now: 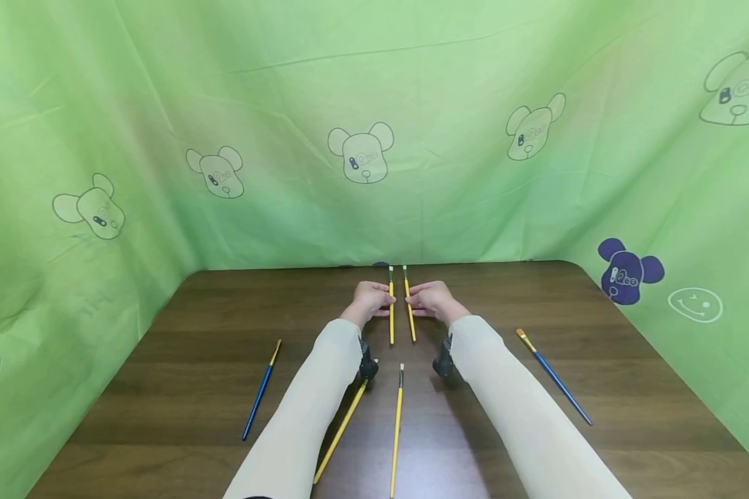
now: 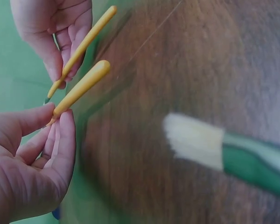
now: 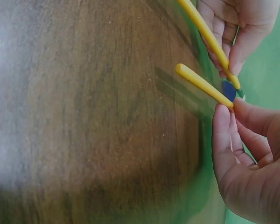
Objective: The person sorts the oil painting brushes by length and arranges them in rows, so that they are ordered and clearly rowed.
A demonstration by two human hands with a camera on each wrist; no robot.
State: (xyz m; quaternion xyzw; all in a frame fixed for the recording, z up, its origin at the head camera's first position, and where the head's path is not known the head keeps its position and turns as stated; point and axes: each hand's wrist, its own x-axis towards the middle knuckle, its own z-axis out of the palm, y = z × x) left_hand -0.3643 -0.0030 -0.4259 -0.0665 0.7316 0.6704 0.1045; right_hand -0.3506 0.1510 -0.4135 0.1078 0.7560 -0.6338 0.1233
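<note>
Near the far edge of the table, my left hand (image 1: 371,300) pinches a yellow-handled paintbrush (image 1: 392,326) between thumb and fingers. Just to its right, my right hand (image 1: 433,301) pinches another yellow-handled paintbrush (image 1: 410,320). Both brushes point their bristles away from me, side by side with a narrow gap between them. In the left wrist view, the handle end of the left brush (image 2: 84,86) sticks out past the fingertips. The right wrist view shows the right brush's handle (image 3: 203,83) the same way; its bristle end is hidden there.
Two more yellow paintbrushes lie nearer me, one slanted (image 1: 343,430) partly under my left forearm, one between my arms (image 1: 397,436). A blue paintbrush (image 1: 261,395) lies on the left, another blue one (image 1: 558,381) on the right. A green curtain (image 1: 287,222) hangs behind the wooden table (image 1: 212,319).
</note>
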